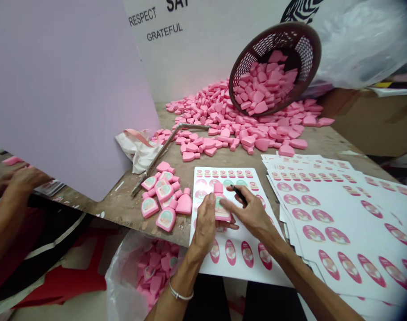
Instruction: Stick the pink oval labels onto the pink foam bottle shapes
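Observation:
A small flat pink bottle (pixel 218 189) with a short cap is gripped upright in my left hand (pixel 205 225), above a sheet of stickers (pixel 206 266). On its front is a round green-and-pink label. My right hand (pixel 253 211) has a slim black pen-like tool (pixel 238 195) tucked in its fingers, and its fingertips touch the label's edge. Pink oval and green round stickers are printed on the sheet; some are hidden by my hands. Left of the sheet lies a small heap of pink bottles (pixel 165 220), several of them labelled.
Behind are a large heap of pink bottles (pixel 220 107) and a tipped brown basket (pixel 233 76). More sticker sheets (pixel 350 232) lie right. A bent metal bar (pixel 166 145) and white cloth (pixel 141 154) lie left. Below is a plastic bag (pixel 118 272); a divider (pixel 73 89) screens another person's hands (pixel 25 180).

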{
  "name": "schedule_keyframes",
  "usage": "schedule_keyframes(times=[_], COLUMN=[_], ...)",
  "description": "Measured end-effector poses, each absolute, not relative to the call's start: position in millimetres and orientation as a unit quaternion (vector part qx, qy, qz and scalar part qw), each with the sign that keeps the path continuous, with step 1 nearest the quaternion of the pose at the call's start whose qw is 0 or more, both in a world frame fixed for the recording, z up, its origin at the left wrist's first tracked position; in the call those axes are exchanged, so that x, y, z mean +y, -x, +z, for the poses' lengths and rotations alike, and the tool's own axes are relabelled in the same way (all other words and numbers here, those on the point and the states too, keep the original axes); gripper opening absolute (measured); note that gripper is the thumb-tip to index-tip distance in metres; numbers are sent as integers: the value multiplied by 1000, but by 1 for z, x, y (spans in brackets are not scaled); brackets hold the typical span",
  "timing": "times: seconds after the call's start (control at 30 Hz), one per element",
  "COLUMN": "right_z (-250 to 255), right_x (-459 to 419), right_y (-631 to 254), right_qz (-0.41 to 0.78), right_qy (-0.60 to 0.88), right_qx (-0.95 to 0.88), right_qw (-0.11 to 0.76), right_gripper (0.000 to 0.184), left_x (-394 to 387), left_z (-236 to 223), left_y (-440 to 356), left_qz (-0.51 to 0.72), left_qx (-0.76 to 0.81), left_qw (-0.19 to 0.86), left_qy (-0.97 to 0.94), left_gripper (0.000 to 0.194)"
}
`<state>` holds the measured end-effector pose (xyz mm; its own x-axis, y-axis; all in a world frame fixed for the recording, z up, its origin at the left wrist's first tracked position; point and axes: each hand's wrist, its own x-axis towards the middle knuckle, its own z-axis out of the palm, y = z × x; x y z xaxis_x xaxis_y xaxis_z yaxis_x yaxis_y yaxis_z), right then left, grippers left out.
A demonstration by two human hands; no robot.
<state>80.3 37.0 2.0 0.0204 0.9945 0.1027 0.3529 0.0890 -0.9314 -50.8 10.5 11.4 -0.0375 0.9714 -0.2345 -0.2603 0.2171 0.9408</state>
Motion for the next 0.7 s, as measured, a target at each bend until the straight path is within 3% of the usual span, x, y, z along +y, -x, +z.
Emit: schedule_keyframes(times=[0.17, 0.37, 0.53, 0.63, 0.7], right_z=[-9, 7, 2, -3, -2], right_x=[44, 159, 258, 283, 280], right_y=[-104, -110, -71, -56, -56], right_qz=[376, 213, 157, 155, 157], right_qy=[550, 605, 672, 695, 699], right_qx=[-637, -707, -680, -668, -666], right_qw=[388, 298, 246, 215, 209], right_gripper=[55, 31, 46, 48, 47], left_x=[17, 46, 62, 61, 61], left_z=[11, 3, 2, 4, 7], left_y=[64, 121, 141, 131, 120], left_qz=[490, 439, 449, 506, 530], left_qx=[525, 688, 673, 623, 603], left_qw=[566, 182, -90, -79, 12], left_qy=[-406, -549, -580, -591, -596], left_gripper=[46, 34, 38, 29, 24])
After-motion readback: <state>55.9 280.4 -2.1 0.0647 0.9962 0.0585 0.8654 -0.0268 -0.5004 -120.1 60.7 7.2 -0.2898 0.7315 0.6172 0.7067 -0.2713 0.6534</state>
